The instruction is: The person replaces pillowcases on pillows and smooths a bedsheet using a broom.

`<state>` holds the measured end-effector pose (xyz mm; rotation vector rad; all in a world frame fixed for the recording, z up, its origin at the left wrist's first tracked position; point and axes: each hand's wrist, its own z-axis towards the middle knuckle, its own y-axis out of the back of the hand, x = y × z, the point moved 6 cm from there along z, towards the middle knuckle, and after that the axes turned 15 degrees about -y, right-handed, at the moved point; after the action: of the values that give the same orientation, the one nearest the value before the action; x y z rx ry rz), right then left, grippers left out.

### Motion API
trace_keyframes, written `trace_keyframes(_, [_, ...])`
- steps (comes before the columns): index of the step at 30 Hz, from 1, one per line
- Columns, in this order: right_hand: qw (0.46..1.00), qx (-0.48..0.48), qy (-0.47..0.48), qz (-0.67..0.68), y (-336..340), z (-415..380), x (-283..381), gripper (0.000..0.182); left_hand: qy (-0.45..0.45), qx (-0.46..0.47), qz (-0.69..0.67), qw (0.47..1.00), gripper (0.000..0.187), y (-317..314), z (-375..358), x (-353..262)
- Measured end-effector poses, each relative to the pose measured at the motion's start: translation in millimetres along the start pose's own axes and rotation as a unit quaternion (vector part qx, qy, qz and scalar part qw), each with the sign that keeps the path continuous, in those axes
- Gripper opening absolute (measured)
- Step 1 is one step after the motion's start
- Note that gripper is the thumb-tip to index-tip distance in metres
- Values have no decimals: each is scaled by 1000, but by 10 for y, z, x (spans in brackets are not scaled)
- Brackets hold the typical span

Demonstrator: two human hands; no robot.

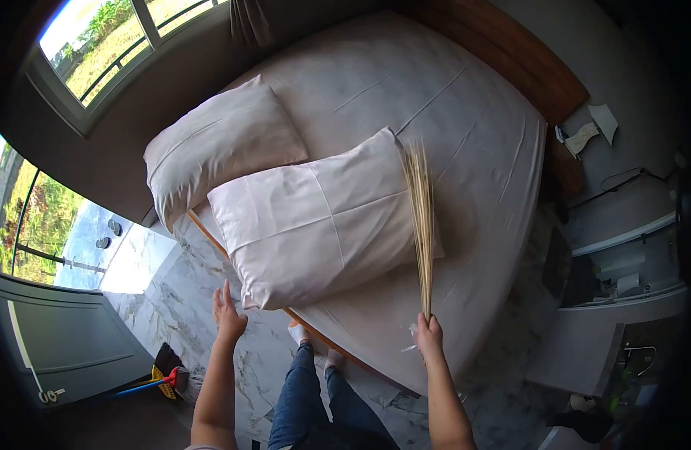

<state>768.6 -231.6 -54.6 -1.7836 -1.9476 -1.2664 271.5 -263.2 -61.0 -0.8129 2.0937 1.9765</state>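
Right grip: my right grip (428, 339) is closed around the bound end of a stick broom (420, 214), to the right of the near pillow and on my side of it.
Stick broom: it points away from me along the right end of the near pillow (285, 232), its thin tips spreading past the top corner; I cannot tell whether they touch the cloth.
Left grip: my left grip (228, 319) is spread wide with nothing in it, just beside the near pillow's lower left corner and apart from it.
Near pillow: it lies on the bed (473, 300), creased in a cross, its lower left corner reaching over the bed's wooden edge.
Far pillow: the second pillow (225, 139) rests beyond the near pillow's upper left side, close against it.
Sheet: around the near pillow the pale fabric shows fold lines and shallow wrinkles.
Broom handling: I judge that light, flat strokes suit this cloth best; stiff tips pressed end-on could snag it.
Pillow handling: an open palm on the near pillow's left end would steady it, since the overhanging corner could let it slip.
Footing: my feet stand close to the bed, below the near pillow, so leaning calls for balance.
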Motion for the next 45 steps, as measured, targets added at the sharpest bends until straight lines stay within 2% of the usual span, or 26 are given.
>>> trace_keyframes(2, [996, 23, 5, -83, -226, -360, 12, 28, 62, -64, -114, 989, 82, -457, -300, 447])
trace_keyframes(4, [945, 161, 91, -270, -602, -732, -108, 33, 216, -107, -202, 949, 77, -726, -599, 663])
trace_keyframes(5, [883, 313, -22, -348, -727, -967, -227, 35, 290, -126, -244, 917, 75, -851, -756, 741])
trace_keyframes(6, [831, 338, 122, -425, -769, -1146, -163, 35, 327, -136, -268, 896, 72, -966, -880, 805])
trace_keyframes(8, [810, 339, 162, -451, -668, -1238, -69, 35, 399, -160, -315, 846, 69, -1131, -1093, 921])
trace_keyframes(10, [925, 223, 140, -274, -408, -1002, -109, 33, 447, -180, -323, 815, 67, -1193, -1267, 859])
trace_keyframes(12, [989, 68, 106, -74, -82, -733, -148, 32, 473, -195, -353, 783, 67, -1289, -1393, 869])
trace_keyframes(14, [985, 64, -70, 146, 32, -566, -363, 30, 461, -164, -351, 798, 66, -1371, -1457, 908])
trace_keyframes(16, [985, 122, -120, 13, -231, -476, -774, 30, 443, -155, -373, 801, 67, -1531, -1503, 1015])
trace_keyframes(17, [964, 183, 7, -194, -448, -589, -843, 33, 450, -165, -391, 786, 67, -1556, -1515, 999])
trace_keyframes(19, [899, 278, 120, -317, -719, -903, -885, 39, 463, -187, -423, 756, 68, -1535, -1534, 934])
trace_keyframes(22, [830, 335, 138, -425, -824, -1177, -457, 37, 497, -233, -461, 698, 69, -1393, -1496, 829])
trace_keyframes(24, [915, 256, 98, -298, -718, -1028, -189, 32, 495, -216, -464, 702, 72, -1360, -1441, 849])
trace_keyframes(26, [979, 92, 166, -73, -530, -737, 174, 27, 487, -204, -467, 709, 73, -1342, -1401, 896])
trace_keyframes(28, [993, 56, -7, 101, -439, -396, 243, 29, 469, -195, -472, 720, 74, -1346, -1303, 940])
trace_keyframes(30, [990, 99, -78, 68, -635, -361, 429, 30, 456, -190, -483, 723, 75, -1367, -1208, 967])
trace_keyframes(31, [982, 166, -77, -51, -818, -450, 468, 31, 448, -187, -489, 725, 75, -1361, -1141, 967])
trace_keyframes(33, [913, 313, -49, -258, -1110, -855, 701, 34, 436, -175, -491, 733, 75, -1321, -1003, 946])
trace_keyframes(34, [849, 401, -100, -330, -1165, -1087, 760, 34, 431, -168, -492, 737, 75, -1294, -930, 938])
trace_keyframes(36, [778, 441, 60, -443, -1099, -1283, 1320, 31, 375, -191, -532, 735, 68, -1282, -748, 971])
trace_keyframes(38, [792, 376, 56, -477, -839, -1163, 1894, 31, 341, -197, -539, 744, 63, -1228, -564, 967])
trace_keyframes(40, [888, 184, 80, -414, -523, -836, 2590, 31, 334, -188, -513, 768, 60, -1077, -389, 874])
trace_keyframes(41, [903, 84, 125, -403, -382, -649, 2923, 32, 315, -171, -528, 770, 61, -1095, -314, 879])
trace_keyframes(42, [884, -25, 130, -449, -268, -448, 3192, 30, 295, -153, -542, 772, 62, -1114, -245, 896])
trace_keyframes(44, [836, -117, 130, -520, -193, 31, 3395, 29, 260, -126, -565, 773, 61, -1104, -134, 866])
trace_keyframes(45, [804, -96, 103, -578, -334, 53, 3413, 29, 244, -116, -576, 772, 60, -1061, -82, 786])
